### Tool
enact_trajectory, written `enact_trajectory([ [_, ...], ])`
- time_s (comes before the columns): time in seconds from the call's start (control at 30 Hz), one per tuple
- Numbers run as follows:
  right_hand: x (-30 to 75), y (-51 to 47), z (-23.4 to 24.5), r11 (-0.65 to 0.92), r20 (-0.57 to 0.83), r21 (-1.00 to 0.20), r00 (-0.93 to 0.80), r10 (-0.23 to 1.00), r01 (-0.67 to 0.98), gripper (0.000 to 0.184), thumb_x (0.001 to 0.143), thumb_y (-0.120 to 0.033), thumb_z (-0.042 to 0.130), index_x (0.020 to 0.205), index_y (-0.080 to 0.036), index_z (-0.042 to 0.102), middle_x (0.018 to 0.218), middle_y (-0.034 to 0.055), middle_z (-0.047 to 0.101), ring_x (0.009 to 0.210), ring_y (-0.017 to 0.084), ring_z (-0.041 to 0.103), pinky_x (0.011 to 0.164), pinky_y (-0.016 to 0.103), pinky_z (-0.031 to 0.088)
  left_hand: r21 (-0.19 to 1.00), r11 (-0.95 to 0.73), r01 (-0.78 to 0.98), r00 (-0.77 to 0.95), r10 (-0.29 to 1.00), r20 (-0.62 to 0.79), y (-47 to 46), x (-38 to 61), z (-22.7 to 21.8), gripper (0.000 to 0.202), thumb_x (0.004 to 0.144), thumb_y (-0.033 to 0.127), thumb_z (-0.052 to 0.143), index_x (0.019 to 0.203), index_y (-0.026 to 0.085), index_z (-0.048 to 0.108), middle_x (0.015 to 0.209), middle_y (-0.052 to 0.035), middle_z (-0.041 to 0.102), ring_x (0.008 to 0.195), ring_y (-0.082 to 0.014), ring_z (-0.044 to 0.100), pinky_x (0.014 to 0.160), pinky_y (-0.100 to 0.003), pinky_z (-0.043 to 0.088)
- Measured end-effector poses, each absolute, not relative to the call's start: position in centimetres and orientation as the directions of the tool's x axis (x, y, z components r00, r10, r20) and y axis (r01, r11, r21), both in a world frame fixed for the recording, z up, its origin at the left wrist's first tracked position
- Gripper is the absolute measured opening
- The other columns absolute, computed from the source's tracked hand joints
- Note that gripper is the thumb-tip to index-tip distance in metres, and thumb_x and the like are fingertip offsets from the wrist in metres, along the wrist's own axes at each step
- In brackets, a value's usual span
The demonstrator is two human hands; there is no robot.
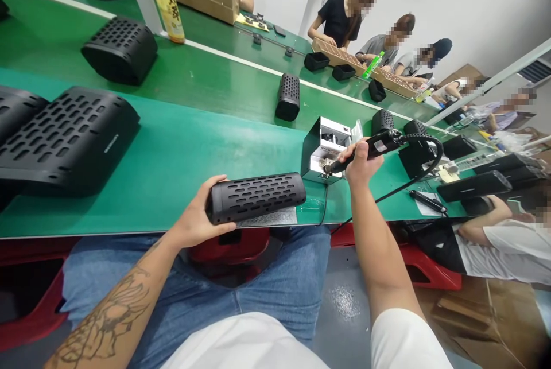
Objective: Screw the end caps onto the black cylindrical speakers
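Slotted black casing (258, 195), corded driver (369, 152) in hand at silver-and-black box (313, 148)
Left hand (196, 214), half spread, clasps the casing's end left of the box; right hand (361, 168) wraps the driver, tip at the box's front; beyond the box, another casing (287, 96) on the worktop (206, 139).

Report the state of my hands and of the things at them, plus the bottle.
Left hand: closed around the casing's end.
Casing: held, slotted side facing up.
Right hand: gripping the driver.
Driver: held, tip at the box's front.
Cable: attached to the driver, looped.
Box: standing on the bench; power, cannot tell.
Bottle: capped, upright.
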State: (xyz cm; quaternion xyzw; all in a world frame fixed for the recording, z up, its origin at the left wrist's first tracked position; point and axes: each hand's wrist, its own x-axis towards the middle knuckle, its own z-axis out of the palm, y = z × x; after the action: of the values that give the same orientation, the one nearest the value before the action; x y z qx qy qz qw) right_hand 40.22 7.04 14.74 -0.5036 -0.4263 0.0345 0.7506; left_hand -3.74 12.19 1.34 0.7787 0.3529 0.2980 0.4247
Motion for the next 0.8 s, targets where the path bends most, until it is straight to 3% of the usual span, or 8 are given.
enact_trajectory([
  [0.2, 40.2, 5.7, 15.0, 0.457, 0.536, -0.837, 0.622, 0.571, 0.302, 0.065, 0.087, -0.087, 0.087, 0.09, -0.028, 0.059, 0.054, -0.0113, 0.058, 0.04, 0.013, 0.056, 0.046, 0.03, 0.053, 0.87, -0.393, 0.297, 0.569, 0.804, 0.169, 12.3, -3.9, 1.2, 0.12, 0.078, 0.071, 0.099, 0.177, 0.032, 0.044, 0.168, -0.0169, 0.065, 0.15, -0.0447, 0.073, 0.131, -0.063, 0.061],
  [0.37, 37.1, 2.1, 17.3, 0.576, 0.566, -0.79, 0.608, 0.556, 0.209, 0.06, 0.091, -0.084, 0.086, 0.103, -0.03, 0.065, 0.057, -0.0129, 0.057, 0.041, 0.012, 0.055, 0.047, 0.029, 0.056, 0.881, -0.379, 0.282, 0.577, 0.801, 0.16, 12.0, -3.8, 1.3, 0.124, 0.076, 0.073, 0.101, 0.178, 0.033, 0.043, 0.172, -0.0175, 0.062, 0.154, -0.0462, 0.07, 0.135, -0.065, 0.056],
  [0.57, 31.5, -2.1, 19.7, 0.624, 0.611, -0.776, 0.365, 0.703, 0.097, 0.055, 0.091, -0.084, 0.088, 0.105, -0.033, 0.074, 0.058, -0.0088, 0.067, 0.037, 0.017, 0.057, 0.042, 0.034, 0.058, 0.893, -0.376, 0.248, 0.605, 0.78, 0.161, 11.7, -3.5, 2.0, 0.123, 0.079, 0.069, 0.1, 0.179, 0.03, 0.039, 0.174, -0.0167, 0.059, 0.158, -0.0439, 0.066, 0.138, -0.061, 0.054],
  [0.8, 28.8, -0.2, 17.9, 0.618, 0.612, -0.778, 0.359, 0.705, 0.113, 0.059, 0.089, -0.086, 0.088, 0.1, -0.032, 0.068, 0.057, -0.0106, 0.064, 0.037, 0.016, 0.057, 0.043, 0.031, 0.057, 0.898, -0.377, 0.225, 0.595, 0.784, 0.179, 11.8, -3.4, 1.8, 0.123, 0.076, 0.066, 0.101, 0.178, 0.03, 0.041, 0.174, -0.0167, 0.059, 0.158, -0.045, 0.066, 0.139, -0.061, 0.052],
])
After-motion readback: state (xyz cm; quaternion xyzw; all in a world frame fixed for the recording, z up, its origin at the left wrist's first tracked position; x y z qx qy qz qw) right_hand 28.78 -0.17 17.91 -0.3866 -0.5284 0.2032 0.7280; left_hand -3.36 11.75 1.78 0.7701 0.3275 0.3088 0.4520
